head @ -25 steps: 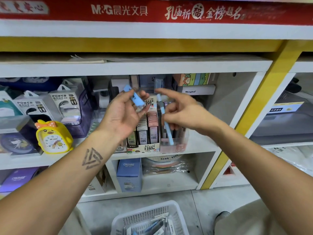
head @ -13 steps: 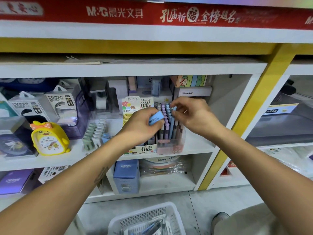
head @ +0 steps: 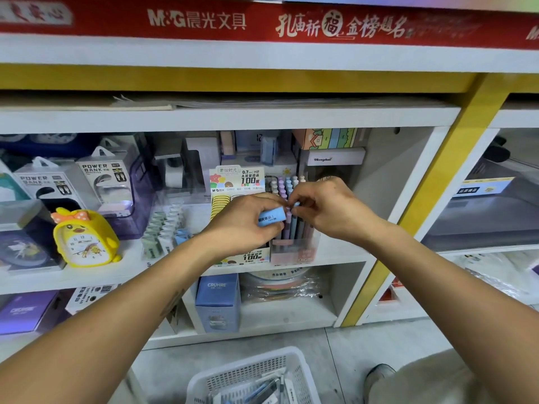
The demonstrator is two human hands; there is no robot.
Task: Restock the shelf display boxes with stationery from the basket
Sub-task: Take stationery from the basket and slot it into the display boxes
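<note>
At the white middle shelf (head: 291, 259) | left hand (head: 248, 225) grips one small light-blue rectangular sleeve (head: 271, 218) | right hand (head: 326, 211) pinches one slim pastel pen (head: 292, 225) standing in the clear plastic display box (head: 294, 249) | pens look light, stiff, slippery; pinch near top | one white mesh basket (head: 248, 374) on floor below.

- Pen box (head: 294, 252) stands at the shelf's (head: 335, 258) front edge, lead box (head: 239, 182) touching its left.
- Clock (head: 84, 240) sits well left.
- Basket (head: 250, 374) on the floor, below.
</note>
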